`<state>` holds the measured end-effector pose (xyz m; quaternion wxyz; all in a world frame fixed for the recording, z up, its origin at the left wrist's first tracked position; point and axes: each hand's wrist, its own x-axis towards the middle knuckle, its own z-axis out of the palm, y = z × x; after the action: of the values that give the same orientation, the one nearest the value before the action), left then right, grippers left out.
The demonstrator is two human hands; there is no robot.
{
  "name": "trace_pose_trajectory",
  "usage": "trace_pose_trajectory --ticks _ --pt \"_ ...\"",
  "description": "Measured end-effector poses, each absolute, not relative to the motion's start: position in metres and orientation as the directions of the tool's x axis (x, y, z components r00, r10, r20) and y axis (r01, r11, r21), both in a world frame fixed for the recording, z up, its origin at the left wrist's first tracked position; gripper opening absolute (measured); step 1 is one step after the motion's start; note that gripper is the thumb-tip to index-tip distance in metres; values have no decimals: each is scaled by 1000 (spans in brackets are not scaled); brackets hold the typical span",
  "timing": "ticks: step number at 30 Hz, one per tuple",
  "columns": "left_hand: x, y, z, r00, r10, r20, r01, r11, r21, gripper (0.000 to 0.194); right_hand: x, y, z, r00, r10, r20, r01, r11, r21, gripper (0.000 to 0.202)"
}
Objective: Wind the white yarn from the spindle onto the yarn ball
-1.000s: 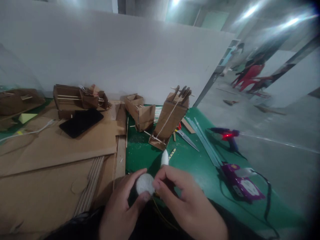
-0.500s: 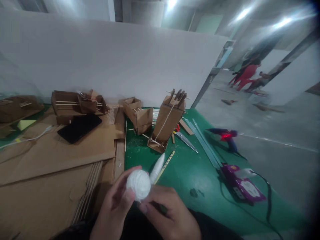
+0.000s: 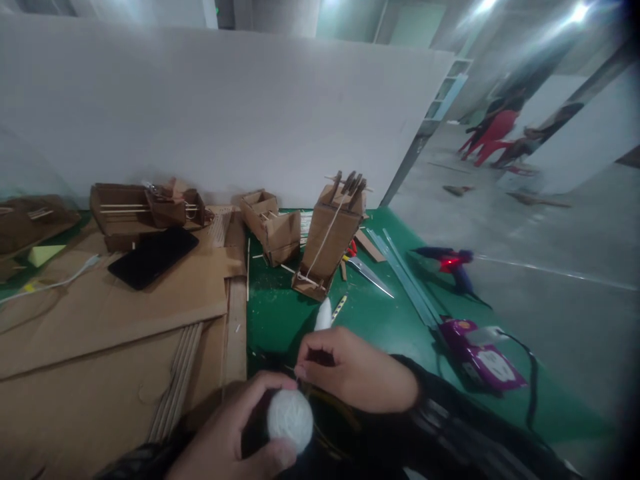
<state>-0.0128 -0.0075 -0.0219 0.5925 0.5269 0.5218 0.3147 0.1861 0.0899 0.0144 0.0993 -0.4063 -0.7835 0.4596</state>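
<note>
My left hand (image 3: 235,430) is curled around a ball of white string (image 3: 290,420), low in front of my body. Just above the ball, my right hand (image 3: 345,370) has thumb and fingertips pressed together in a pinch. What they hold is too fine to make out. Beyond my right hand a white pointed spool (image 3: 324,315) lies beside a yellow patterned strip (image 3: 339,307), both partly hidden by the hand. Farther back, a tall cardboard build (image 3: 330,233) with sticks and a string down its front leans upright on the green tabletop (image 3: 280,320).
Scissors (image 3: 369,275), clear glue sticks (image 3: 400,273), a glue gun (image 3: 450,260) with a red light and a purple power strip (image 3: 480,353) lie rightward. Leftward are cardboard sheets (image 3: 100,333), a black phone (image 3: 153,257) and cardboard boxes (image 3: 123,207). A white partition (image 3: 225,113) stands behind.
The ball of string in my left hand has moved down and slightly right. My right hand has risen from below the ball to above it, now covering part of the white spool.
</note>
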Motion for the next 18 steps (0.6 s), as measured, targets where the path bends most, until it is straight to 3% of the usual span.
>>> trace_pose_trajectory --ticks 4,8,14,18 --pt "-8 -4 -23 65 966 -249 433 197 880 51 179 82 25 -603 773 -198 596 272 -755 18" --pt "-10 4 -21 -19 978 -206 501 187 845 44 175 61 36 -587 794 -159 564 260 -784 18" --pt "-21 14 -18 -20 986 -165 271 165 948 42 165 32 27 -486 874 -28 453 224 -863 16" --pt "-12 14 -18 -75 980 -187 36 190 981 44 164 36 14 -528 846 -79 310 106 -945 22"
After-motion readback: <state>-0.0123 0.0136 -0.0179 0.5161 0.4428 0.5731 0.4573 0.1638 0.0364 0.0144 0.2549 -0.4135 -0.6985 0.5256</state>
